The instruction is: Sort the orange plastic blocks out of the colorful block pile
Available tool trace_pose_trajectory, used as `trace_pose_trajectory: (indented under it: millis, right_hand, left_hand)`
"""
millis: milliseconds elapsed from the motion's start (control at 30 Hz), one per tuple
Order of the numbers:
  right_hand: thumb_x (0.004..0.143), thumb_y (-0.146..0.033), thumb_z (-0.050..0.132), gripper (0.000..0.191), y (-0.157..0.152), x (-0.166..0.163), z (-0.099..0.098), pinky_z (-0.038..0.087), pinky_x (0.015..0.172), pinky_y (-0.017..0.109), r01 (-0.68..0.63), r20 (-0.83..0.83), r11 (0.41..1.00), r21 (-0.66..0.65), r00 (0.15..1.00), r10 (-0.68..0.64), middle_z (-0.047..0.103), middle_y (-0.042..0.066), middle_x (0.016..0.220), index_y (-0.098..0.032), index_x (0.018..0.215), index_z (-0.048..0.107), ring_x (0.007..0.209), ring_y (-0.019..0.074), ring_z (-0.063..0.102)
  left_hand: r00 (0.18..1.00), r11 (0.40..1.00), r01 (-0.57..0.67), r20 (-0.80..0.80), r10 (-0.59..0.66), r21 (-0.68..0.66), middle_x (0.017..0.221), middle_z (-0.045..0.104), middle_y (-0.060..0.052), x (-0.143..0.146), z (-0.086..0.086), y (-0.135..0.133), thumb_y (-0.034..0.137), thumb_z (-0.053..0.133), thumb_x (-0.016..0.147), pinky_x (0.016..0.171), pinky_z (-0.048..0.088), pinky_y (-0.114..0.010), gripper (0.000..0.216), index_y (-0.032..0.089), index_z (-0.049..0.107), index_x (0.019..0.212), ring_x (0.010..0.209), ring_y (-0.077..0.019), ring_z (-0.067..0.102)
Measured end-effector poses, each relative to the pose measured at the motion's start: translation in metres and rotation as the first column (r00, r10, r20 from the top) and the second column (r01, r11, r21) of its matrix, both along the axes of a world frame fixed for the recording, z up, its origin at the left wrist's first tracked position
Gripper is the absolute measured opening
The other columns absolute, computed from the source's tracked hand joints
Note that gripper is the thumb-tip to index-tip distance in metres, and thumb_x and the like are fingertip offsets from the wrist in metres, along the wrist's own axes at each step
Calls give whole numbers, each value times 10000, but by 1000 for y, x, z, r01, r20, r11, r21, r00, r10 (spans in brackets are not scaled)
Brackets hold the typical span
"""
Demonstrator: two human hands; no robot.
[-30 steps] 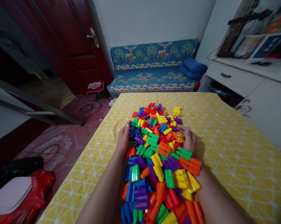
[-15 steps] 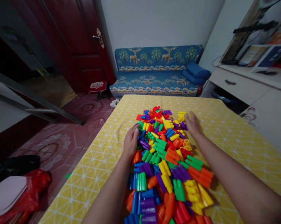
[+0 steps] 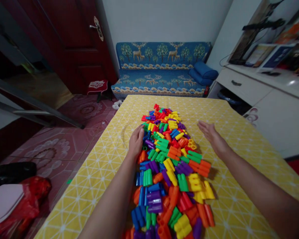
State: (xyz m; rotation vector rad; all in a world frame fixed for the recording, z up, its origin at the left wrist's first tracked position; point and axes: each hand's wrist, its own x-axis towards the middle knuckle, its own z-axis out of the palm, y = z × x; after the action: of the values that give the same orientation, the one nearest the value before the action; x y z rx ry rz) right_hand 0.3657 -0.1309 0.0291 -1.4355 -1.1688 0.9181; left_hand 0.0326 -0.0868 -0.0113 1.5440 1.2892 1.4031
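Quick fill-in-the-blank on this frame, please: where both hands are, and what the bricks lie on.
1. The left hand rests against the ____ edge of the pile of plastic bricks.
2. The right hand is open, palm toward the pile, and holds ____.
3. The pile lies on a ____ tablecloth with a white line pattern.

Missing words: left; nothing; yellow

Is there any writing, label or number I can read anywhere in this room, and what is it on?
No text can be read.
Framed boards on the white cabinet: print too small and blurred.
Red stool cushion by the door: pale pattern, not legible as words.
Plastic blocks, yellow tablecloth, blue sofa: patterns only, no lettering.
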Motion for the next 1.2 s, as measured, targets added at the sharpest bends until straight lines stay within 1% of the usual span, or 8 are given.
trace_pose_trajectory:
  millis: [133, 233, 533, 667, 800, 967, 1067, 1200]
  right_hand:
    - [826, -774, 433, 781, -115, -9, -24, 317, 1160, 530, 20, 0, 996, 87, 1000, -20, 407, 83, 1541, -332, 1470, 420, 1414, 307, 394]
    - [828, -666, 562, 799, -145, -37, -35, 383, 1127, 508, -9, 143, 995, 103, 990, -6, 396, 80, 1547, -337, 1520, 336, 1415, 311, 390]
    - [837, -722, 477, 794, -19, -90, -19, 234, 1209, 482, -15, 285, 987, 158, 958, -31, 294, 92, 1592, -241, 1464, 400, 1486, 252, 245]
    - [838, -698, 504, 789, -14, -95, -5, 135, 1215, 546, -118, 372, 989, 91, 925, 76, 287, 88, 1599, -256, 1480, 390, 1491, 291, 219]
    - [884, -613, 497, 692, -72, -91, 9, 66, 1211, 583, -89, 491, 980, 176, 871, -10, 284, 46, 1603, -280, 1482, 399, 1512, 301, 130]
    - [910, -501, 514, 658, -183, -80, -5, 218, 1204, 550, -98, 476, 981, 165, 879, 8, 314, 37, 1588, -313, 1514, 332, 1469, 281, 279]
    - [838, -531, 619, 825, -237, -71, -21, 259, 1177, 591, -158, 581, 983, 93, 810, 75, 240, 56, 1615, -307, 1547, 261, 1472, 345, 255]
    - [666, -599, 766, 1162, -284, -68, -29, 358, 1099, 634, -216, 691, 976, 29, 710, 136, 176, 119, 1627, -258, 1584, 140, 1460, 435, 228]
  left_hand:
    - [999, 1000, 1, 32, -1, -1, 1328, 641, -69, 1, 1, 0, 497, 496, 941, 1171, 315, -434, 420, 226, 699, 1189, 1311, -262, 520]
    - [999, 1000, 7, 39, -7, -5, 1337, 636, -65, 0, 3, -1, 501, 487, 944, 1169, 317, -426, 427, 225, 695, 1194, 1312, -259, 520]
    - [997, 997, 10, 75, -4, -74, 1367, 615, -43, 0, 11, -6, 529, 445, 953, 1179, 310, -423, 446, 242, 680, 1201, 1332, -242, 504]
    - [995, 998, -10, 98, 16, -65, 1361, 621, -49, 0, 15, -8, 535, 457, 947, 1182, 307, -417, 451, 224, 689, 1176, 1340, -242, 493]
    - [987, 998, 10, 159, 0, -60, 1345, 630, -86, -1, 13, -7, 541, 446, 948, 1153, 355, -405, 505, 172, 671, 1210, 1305, -251, 528]
    - [937, 998, -3, 348, 26, -66, 1367, 613, -95, -5, 2, -2, 536, 448, 949, 1095, 429, -382, 504, 180, 647, 1245, 1329, -255, 514]
    - [932, 997, -1, 360, 31, -83, 1418, 569, -99, -16, 3, -6, 523, 469, 942, 1091, 435, -392, 488, 192, 636, 1259, 1363, -264, 476]
    - [994, 996, -2, 110, 12, -89, 1406, 577, -86, -46, 21, -47, 510, 580, 886, 1135, 381, -417, 468, 235, 638, 1260, 1363, -269, 466]
